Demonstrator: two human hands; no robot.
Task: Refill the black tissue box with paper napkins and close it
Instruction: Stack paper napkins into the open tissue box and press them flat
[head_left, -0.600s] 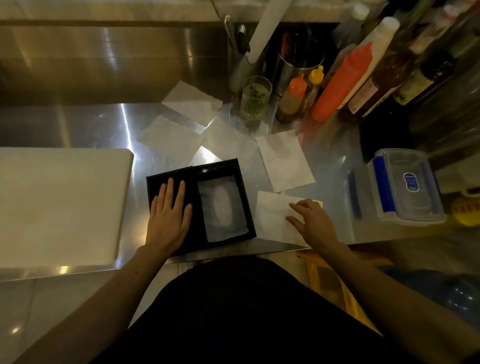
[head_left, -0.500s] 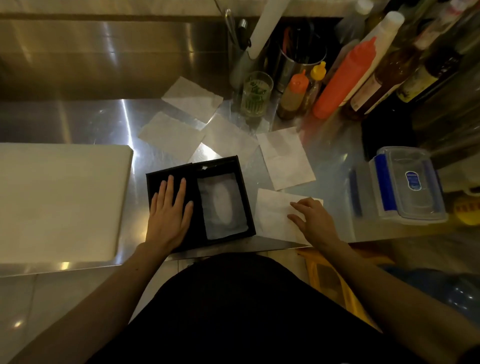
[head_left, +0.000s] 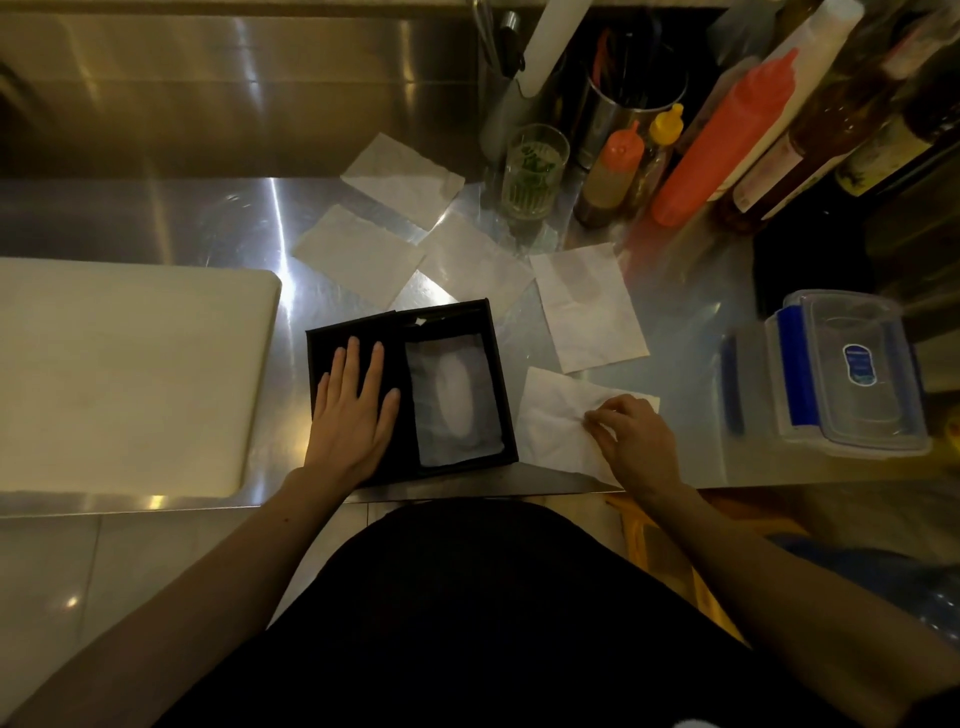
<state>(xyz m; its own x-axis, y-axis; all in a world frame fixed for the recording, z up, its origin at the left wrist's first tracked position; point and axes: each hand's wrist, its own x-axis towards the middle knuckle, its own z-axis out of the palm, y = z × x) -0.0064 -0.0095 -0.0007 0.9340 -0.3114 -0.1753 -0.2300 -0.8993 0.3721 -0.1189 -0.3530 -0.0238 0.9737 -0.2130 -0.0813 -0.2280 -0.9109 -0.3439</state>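
Dim warm light glints off a steel counter (head_left: 156, 218) and backsplash (head_left: 208, 93) above pale floor tiles (head_left: 47, 582).

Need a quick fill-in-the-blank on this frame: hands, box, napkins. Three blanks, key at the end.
1. The left hand lies flat on the ____ half of the black tissue box.
2. The right hand pinches the white ____ lying right of the box.
3. Left of the box on the steel counter lies a white ____ board.

Missing words: left; napkin; cutting
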